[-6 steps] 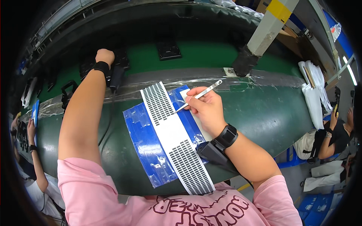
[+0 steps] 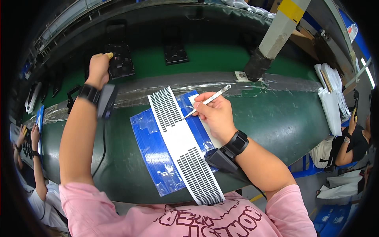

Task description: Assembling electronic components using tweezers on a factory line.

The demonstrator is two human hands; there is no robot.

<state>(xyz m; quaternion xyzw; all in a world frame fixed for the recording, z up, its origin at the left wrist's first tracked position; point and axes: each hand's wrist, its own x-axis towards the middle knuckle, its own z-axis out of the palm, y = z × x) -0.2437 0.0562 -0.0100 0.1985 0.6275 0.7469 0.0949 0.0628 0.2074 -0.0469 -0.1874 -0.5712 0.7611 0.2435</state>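
My right hand (image 2: 216,114) grips metal tweezers (image 2: 213,98). Their tips are at the edge of a long white sheet (image 2: 177,136) with rows of small black rectangular pads and a bare band across its middle. The sheet lies over a blue block (image 2: 152,146) covered in clear tape. My left hand (image 2: 98,68) reaches far left over the green belt, fingers curled with a yellowish tip showing; whatever it holds is hidden. Just right of it lies a flat black panel (image 2: 121,62).
Another black panel (image 2: 175,53) lies on the belt. A grey post (image 2: 272,43) rises at right behind the taped ledge (image 2: 205,86). White bags (image 2: 331,102) hang at the table's right end. Co-workers sit at both sides. Cables trail from devices on my wrists.
My left hand has moved left and slightly nearer, uncovering more of the black panel beside it, and its wrist has turned. My right hand and the tweezers stay put.
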